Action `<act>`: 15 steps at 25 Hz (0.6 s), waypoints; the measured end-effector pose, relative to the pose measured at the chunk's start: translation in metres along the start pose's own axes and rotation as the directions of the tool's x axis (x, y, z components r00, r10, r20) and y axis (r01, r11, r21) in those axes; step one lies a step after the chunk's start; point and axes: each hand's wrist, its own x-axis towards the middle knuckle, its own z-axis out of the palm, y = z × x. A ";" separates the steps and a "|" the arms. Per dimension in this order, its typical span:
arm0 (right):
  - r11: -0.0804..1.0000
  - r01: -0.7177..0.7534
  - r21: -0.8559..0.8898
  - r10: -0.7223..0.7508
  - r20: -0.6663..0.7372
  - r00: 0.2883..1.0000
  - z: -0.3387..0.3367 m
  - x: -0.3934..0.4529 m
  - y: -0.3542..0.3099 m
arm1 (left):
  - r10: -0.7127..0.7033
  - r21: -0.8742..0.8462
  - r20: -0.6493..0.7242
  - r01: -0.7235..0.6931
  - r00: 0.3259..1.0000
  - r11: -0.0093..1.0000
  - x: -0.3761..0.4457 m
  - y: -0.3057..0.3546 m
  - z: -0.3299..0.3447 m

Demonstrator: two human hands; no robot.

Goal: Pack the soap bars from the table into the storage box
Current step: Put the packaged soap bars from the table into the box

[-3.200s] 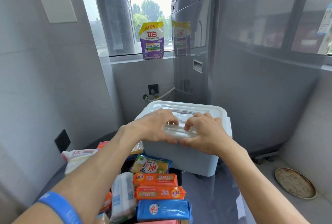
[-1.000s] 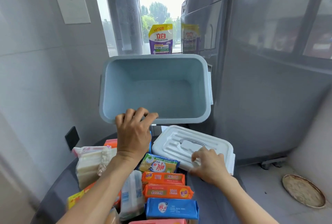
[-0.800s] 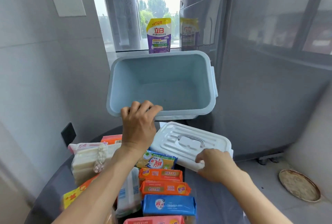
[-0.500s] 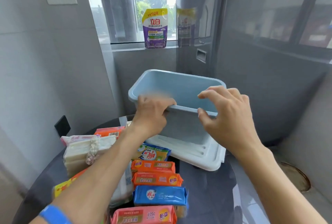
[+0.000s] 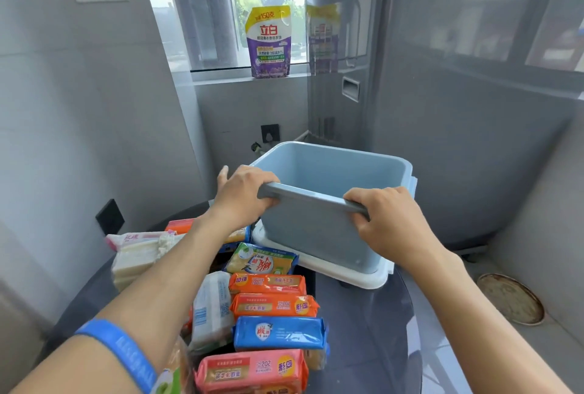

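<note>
The empty, seemingly light and stiff storage box (image 5: 319, 229) was gripped at its near rim by the closed left hand (image 5: 245, 196) and right hand (image 5: 384, 219), while the wrapped soap bars (image 5: 271, 305) on the tabletop (image 5: 373, 330) were judged firm but slippery.

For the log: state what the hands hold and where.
Both the left hand and the right hand grip the blue box by its near rim, one toward each corner.

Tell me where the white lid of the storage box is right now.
The white lid lies on the dark table, right of centre, directly under the blue storage box, beside the soap bars.
</note>
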 end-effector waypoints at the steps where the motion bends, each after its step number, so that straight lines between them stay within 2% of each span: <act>1: 1.000 0.000 -0.002 0.000 0.003 1.000 0.001 0.000 -0.001 | -0.007 0.044 0.036 0.005 0.999 0.999 0.000 -0.002 -0.003; 4: 1.000 0.015 0.011 -0.016 0.031 0.999 0.001 0.004 -0.003 | -0.036 0.015 0.163 0.034 0.986 0.999 -0.002 -0.005 -0.018; 8: 0.996 0.074 0.044 -0.080 0.175 0.981 -0.008 0.005 0.000 | -0.006 0.024 0.365 -0.003 0.931 1.000 0.003 -0.006 -0.038; 10: 0.997 0.059 0.054 -0.067 0.168 0.984 -0.008 0.005 0.003 | 0.007 0.007 0.359 -0.010 0.933 1.000 0.002 -0.005 -0.038; 15: 0.999 0.040 -0.006 -0.039 0.131 0.991 -0.001 0.011 0.008 | 0.033 -0.016 0.238 -0.030 0.971 0.999 0.000 -0.007 -0.019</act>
